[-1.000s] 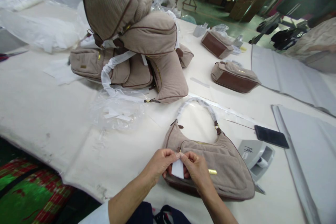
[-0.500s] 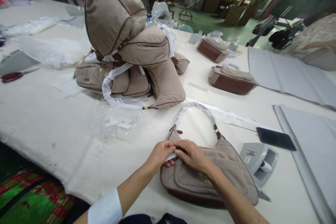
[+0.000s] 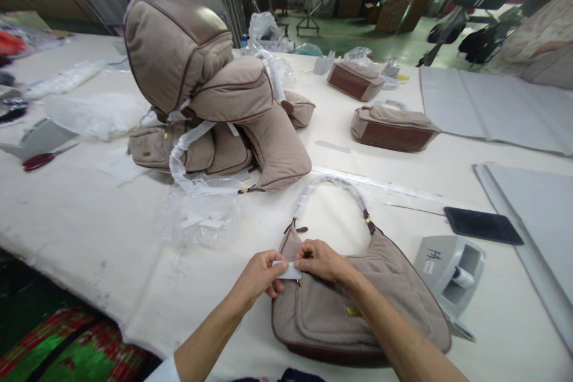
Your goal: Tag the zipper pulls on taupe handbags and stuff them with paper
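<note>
A taupe corduroy handbag (image 3: 380, 304) with brown trim lies flat before me, its wrapped strap (image 3: 333, 182) arching away. Over its upper left part, a small white strip of paper (image 3: 290, 271) is stretched between my hands. My left hand (image 3: 259, 274) pinches the strip's left end between thumb and fingers. At the other end, the curled fingers of my right hand (image 3: 320, 259) grip it near the pocket's zipper. A small zipper pull shows just below the strip. My right forearm crosses over the bag's front.
Several similar bags (image 3: 179, 59) are heaped at the back left, with clear plastic (image 3: 197, 209) in front. A grey tape dispenser (image 3: 447, 274) and a black phone (image 3: 483, 225) lie to the right. Red-handled scissors (image 3: 39, 161) are far left. Another person (image 3: 537, 36) is at back right.
My hands have moved apart slightly, so the white strip now shows stretched between them. The view has tilted up a little. The handbag stays in place on the table.
</note>
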Available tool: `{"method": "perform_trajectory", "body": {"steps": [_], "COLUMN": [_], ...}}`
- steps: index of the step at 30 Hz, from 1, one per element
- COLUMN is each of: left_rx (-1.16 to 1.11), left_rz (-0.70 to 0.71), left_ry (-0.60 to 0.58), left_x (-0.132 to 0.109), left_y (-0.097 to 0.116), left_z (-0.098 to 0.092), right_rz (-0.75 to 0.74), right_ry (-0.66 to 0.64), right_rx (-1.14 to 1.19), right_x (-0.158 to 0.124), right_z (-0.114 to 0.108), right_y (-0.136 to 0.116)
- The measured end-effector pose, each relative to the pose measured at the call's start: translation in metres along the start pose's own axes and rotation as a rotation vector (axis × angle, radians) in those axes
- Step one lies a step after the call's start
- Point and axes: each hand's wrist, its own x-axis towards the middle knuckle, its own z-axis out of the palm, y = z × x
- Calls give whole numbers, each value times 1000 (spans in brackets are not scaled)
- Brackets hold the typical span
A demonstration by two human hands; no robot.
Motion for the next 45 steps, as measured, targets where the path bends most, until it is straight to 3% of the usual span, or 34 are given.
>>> {"method": "perform_trajectory", "body": {"steps": [3, 7, 10, 16, 21, 25, 28, 32, 38, 45], "left_rx": [-9, 29, -26, -102, -125, -102, -23, 94, -32, -131], "left_rz": [-3, 184, 277, 208, -3, 68, 154, 266, 116, 70], "left_ry": [25, 69, 110, 172, 36, 80, 144, 234, 108, 175], "left_x": [-1, -4, -10, -19, -20, -21, -25, -31, -32, -26], "left_y": [-3, -9, -16, -24, -24, -23, -22, -26, -33, -35], "left_z": [6, 13, 14, 13, 9, 11, 17, 19, 9, 14], "right_rz": [-34, -119, -103, -136, -178, -196, -106, 5, 2, -22], "right_ry": [-56, -179, -174, -125, -111, -154, -219, -190, -185, -151], "right_rx": [68, 169, 109, 50, -10, -32, -84, -113, -148, -238], "right_x": [-7, -10, -8, -9, -15, -17, -15, -10, -7, -9], "right_z": [4, 6, 8, 11, 11, 9, 10, 15, 18, 19], "right_y": [-1, 2, 8, 8, 2, -3, -5, -5, -6, -18]}}
